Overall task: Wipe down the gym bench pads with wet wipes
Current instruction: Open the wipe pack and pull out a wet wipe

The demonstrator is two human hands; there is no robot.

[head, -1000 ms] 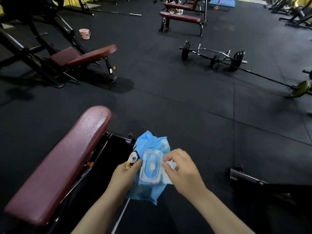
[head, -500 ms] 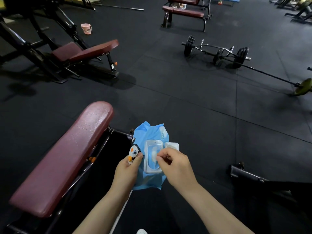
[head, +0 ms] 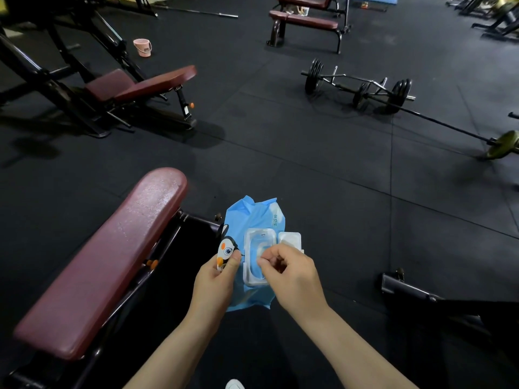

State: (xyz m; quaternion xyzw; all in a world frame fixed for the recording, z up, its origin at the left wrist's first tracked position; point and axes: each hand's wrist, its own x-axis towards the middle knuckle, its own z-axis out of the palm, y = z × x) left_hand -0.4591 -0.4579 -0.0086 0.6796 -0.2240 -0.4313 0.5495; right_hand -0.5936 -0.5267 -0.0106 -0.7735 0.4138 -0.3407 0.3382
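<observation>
1. The blue wet-wipe pack (head: 254, 220) is hanging in the air just right of the maroon bench pad (head: 112, 254), its lid (head: 289, 238) flipped open.
2. The left hand (head: 214, 284) is gripping the pack's left edge.
3. The right hand (head: 289, 276) is pinching at the opening; whether it has a wipe, I cannot tell.
4. Best to be pulling slowly while holding the pack steady, so one sheet comes free.

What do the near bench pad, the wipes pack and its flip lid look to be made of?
Bench pad: likely vinyl or faux leather over padding; dark red, smooth, dull sheen, rounded edges.
Wipes pack: thin, soft plastic film; blue, glossy, crumpled, printed with a penguin.
Flip lid: rigid plastic, whitish and slightly see-through, standing open at the pack's dispenser frame.
</observation>
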